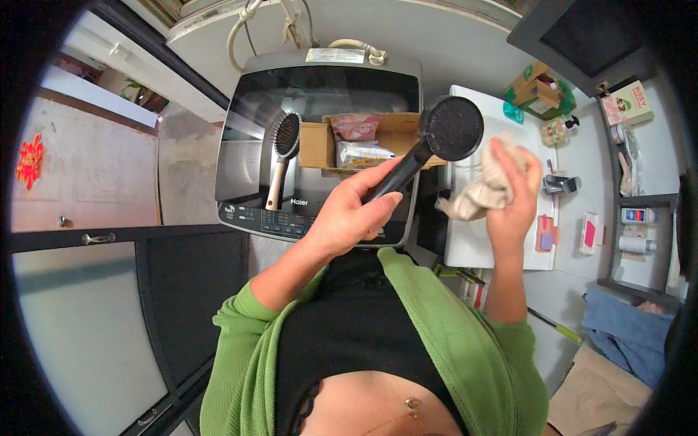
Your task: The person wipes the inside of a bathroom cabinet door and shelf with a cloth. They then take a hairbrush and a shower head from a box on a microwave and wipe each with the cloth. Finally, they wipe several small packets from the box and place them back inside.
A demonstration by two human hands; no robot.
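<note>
My left hand (349, 210) grips the handle of a black, round-headed object (455, 129) that looks like a hand shower. Its head tilts up and to the right, with fine dark texture on its face. A crumpled beige cloth (480, 193), blurred, is bunched in my right hand (515, 180), just right of the black head and apart from it. Below the left hand is a Haier top-loading washing machine (256, 92) with a dark lid. On the lid lie a paddle hairbrush (286, 136) with a pale handle and an open cardboard box (315, 144) holding plastic packets (362, 154).
At right stands a white washbasin (463, 245) with a metal faucet (561, 184). A pump bottle (557, 131) and a carton (540, 92) sit behind it. An open cabinet (616, 229) holds toiletries. Blue towels (627, 338) hang lower right. A dark-framed door (180, 310) is at left.
</note>
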